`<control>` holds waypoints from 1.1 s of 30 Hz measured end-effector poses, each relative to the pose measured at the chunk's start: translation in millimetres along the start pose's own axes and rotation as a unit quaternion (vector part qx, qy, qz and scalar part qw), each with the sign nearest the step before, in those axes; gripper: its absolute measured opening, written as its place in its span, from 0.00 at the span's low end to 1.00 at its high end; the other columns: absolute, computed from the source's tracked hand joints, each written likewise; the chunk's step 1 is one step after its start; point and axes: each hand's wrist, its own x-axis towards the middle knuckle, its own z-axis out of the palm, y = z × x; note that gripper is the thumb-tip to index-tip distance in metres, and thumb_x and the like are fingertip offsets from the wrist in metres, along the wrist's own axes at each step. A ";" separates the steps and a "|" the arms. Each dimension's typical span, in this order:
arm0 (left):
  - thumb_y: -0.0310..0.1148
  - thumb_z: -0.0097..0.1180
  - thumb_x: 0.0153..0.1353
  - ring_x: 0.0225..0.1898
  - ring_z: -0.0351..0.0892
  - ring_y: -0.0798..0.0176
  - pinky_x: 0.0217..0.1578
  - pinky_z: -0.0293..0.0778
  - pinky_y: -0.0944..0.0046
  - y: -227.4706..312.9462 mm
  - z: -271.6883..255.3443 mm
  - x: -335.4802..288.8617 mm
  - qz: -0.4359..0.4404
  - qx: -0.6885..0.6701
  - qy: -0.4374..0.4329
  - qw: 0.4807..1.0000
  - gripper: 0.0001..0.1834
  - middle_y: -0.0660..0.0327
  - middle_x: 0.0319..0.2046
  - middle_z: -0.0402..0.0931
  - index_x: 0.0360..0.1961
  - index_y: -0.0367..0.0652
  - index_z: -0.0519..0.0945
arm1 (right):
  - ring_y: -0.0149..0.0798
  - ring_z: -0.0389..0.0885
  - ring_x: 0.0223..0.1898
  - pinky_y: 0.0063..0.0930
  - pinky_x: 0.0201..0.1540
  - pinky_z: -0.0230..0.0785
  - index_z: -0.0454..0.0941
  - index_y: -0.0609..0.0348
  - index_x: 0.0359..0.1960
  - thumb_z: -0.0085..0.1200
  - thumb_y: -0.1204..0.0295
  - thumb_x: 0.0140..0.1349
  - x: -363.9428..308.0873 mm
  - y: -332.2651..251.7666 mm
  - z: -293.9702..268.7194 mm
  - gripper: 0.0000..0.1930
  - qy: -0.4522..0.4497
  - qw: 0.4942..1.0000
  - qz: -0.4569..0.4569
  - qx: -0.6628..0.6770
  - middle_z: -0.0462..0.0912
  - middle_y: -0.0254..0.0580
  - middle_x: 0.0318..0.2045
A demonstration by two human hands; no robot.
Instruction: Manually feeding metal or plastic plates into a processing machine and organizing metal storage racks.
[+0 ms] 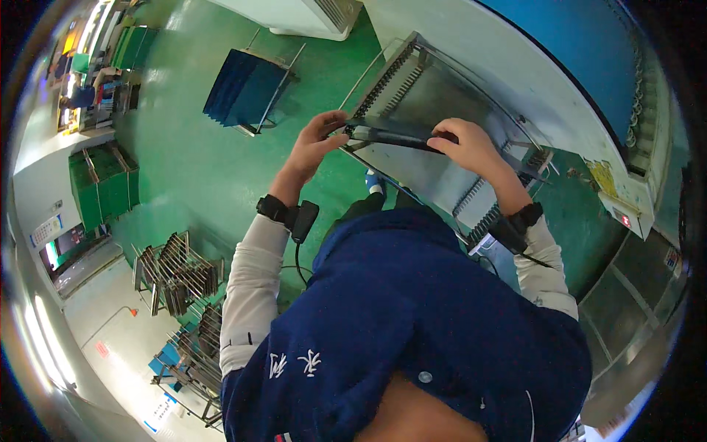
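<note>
A long, dark, thin panel (pixel 398 138) spans the gap between my hands, seen nearly edge-on. My left hand (pixel 313 146) is closed on its left end, thumb and fingers pinching it. At the right end my right hand (pixel 465 147) grips it too, fingers curled over the edge. The panel is above a metal rack (pixel 475 77) lined with rows of coil-like slots. Whether it touches the slots, I cannot tell. Dark straps with small boxes circle both my wrists.
A large white machine with a blue top (pixel 567 51) stands beyond the rack at the right. A cart of blue panels (pixel 247 88) stands on the green floor ahead left. Green crates (pixel 103 184) and stacked metal racks (pixel 177 272) are at the left. People work far left.
</note>
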 end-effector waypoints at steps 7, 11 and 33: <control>0.28 0.61 0.59 0.59 0.70 0.57 0.57 0.68 0.58 0.0 3.2 5.9 -0.006 0.007 0.012 1.000 0.31 0.55 0.61 0.66 0.63 0.40 0.65 | 0.50 0.80 0.36 0.43 0.39 0.72 0.81 0.56 0.32 0.59 0.57 0.59 9.9 4.7 2.3 0.14 0.127 0.975 -0.109 -0.147 0.81 0.42 0.30; 0.30 0.62 0.59 0.56 0.71 0.59 0.57 0.68 0.60 -1.0 1.8 3.8 -0.015 0.025 0.033 0.999 0.30 0.56 0.60 0.68 0.62 0.39 0.66 | 0.50 0.79 0.36 0.41 0.38 0.70 0.81 0.59 0.32 0.59 0.62 0.59 7.3 3.9 -5.8 0.12 0.100 0.974 -0.140 -0.150 0.80 0.44 0.30; 0.40 0.59 0.62 0.38 0.71 0.71 0.40 0.67 0.70 -20.8 6.4 3.1 0.007 0.039 0.052 0.998 0.15 0.65 0.34 0.76 0.41 0.38 0.80 | 0.55 0.80 0.42 0.50 0.43 0.72 0.82 0.53 0.36 0.57 0.60 0.56 19.7 13.4 -10.8 0.12 0.008 0.983 0.032 -0.182 0.83 0.49 0.36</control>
